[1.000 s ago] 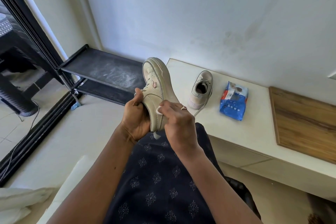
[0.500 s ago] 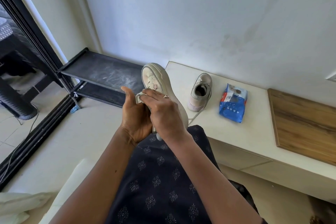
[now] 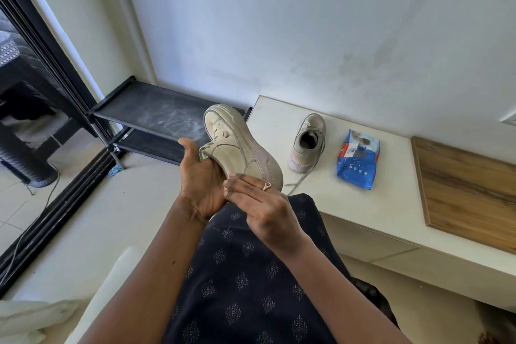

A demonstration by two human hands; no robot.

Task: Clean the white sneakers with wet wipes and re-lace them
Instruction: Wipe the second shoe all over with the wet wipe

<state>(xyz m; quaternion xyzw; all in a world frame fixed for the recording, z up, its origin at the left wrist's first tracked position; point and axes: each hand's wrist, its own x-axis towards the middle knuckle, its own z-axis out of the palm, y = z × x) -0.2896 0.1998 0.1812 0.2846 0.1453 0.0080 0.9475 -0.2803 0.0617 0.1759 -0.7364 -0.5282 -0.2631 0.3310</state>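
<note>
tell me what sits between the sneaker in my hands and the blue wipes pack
The second sneaker stands on the white counter between the held sneaker and the blue wipes pack, as the head view shows.

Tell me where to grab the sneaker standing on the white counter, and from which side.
Take the sneaker by its heel collar, coming from the near side and above: it stands upright with the heel toward the camera and the opening facing up, so a thumb can probably slip inside.
</note>
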